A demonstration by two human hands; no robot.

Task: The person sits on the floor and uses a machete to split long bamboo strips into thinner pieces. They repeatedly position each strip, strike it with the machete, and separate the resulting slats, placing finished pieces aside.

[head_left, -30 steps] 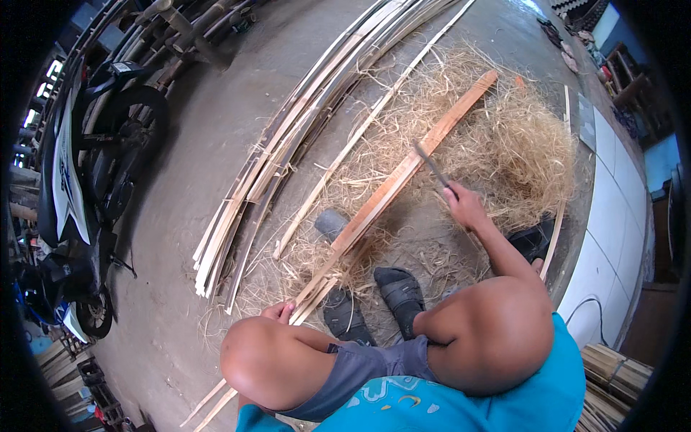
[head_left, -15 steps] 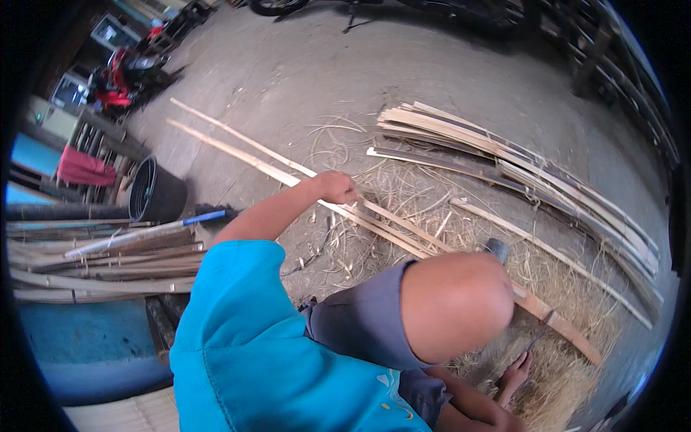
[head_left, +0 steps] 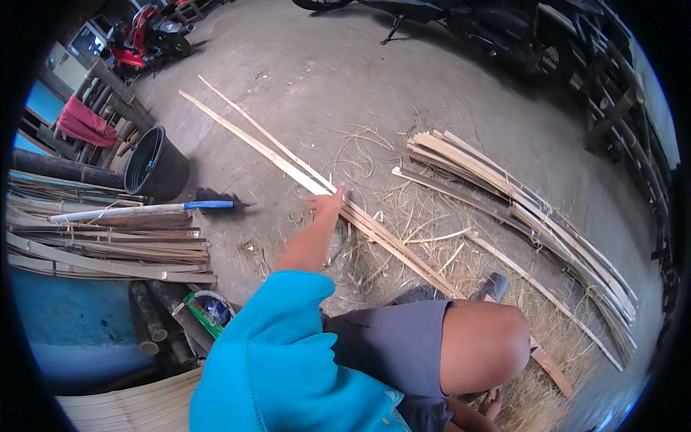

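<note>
lost behind the bare knee (head_left: 484, 347): the middle of the reddish board (head_left: 552, 369), with only the far end clear beyond. hidden there too: the lower run of the pale strips (head_left: 302, 177), so cannot tell their ends on that side. half covered below the same knee: the right grip (head_left: 491, 405), with just a few curled fingers to see; cannot tell how far open, nor whether holding anything. just past the knee, a small dark tip (head_left: 533, 351) at the board, too little in view to name. cut off by the upper edge: a dark motorbike (head_left: 497, 36). small and bent near the upper-left rim: a red motorbike (head_left: 137, 43).

reaching out from the turquoise sleeve (head_left: 299, 288), with the left forearm (head_left: 313, 241) slanting up and a little rightward. closed on the pale strips with the left grip (head_left: 327, 203), one digit pointing up across them, the undersides of the fingers out of sight. spread in two toward the upper left, then through the left grip and down past the dark shoe (head_left: 417, 294), near the grey cylinder (head_left: 492, 286): the pale strips. to the right, on the floor (head_left: 324, 65): a bundle of strips (head_left: 533, 216), a lone strip (head_left: 536, 289) and curly shavings (head_left: 558, 335) beside the board.
</note>
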